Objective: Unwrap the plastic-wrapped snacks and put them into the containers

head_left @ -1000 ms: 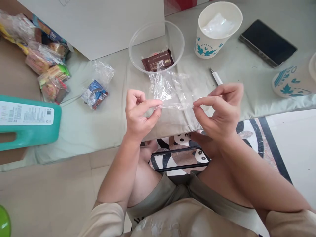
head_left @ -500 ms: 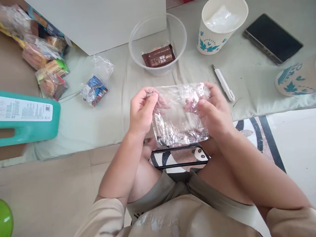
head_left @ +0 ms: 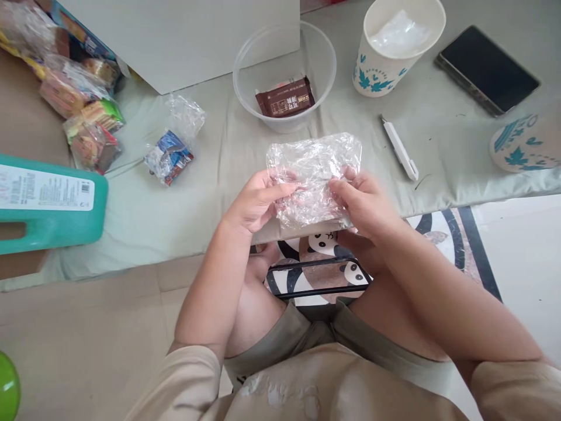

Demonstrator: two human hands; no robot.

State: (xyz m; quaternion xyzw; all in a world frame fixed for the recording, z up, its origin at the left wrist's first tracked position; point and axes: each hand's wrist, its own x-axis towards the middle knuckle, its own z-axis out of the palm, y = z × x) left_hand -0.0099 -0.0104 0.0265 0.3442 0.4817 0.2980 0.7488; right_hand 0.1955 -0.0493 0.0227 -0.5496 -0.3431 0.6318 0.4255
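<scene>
Grey cloth covers the bench (head_left: 184, 199) beneath your fingers. Your left hand (head_left: 254, 202) and right hand (head_left: 363, 204) pinch a crumpled clear plastic bag (head_left: 313, 175) between them, seemingly working it open; next, part its mouth gently.

Bright soft daylight, faint shadows, sharp, edges slightly warped.
</scene>
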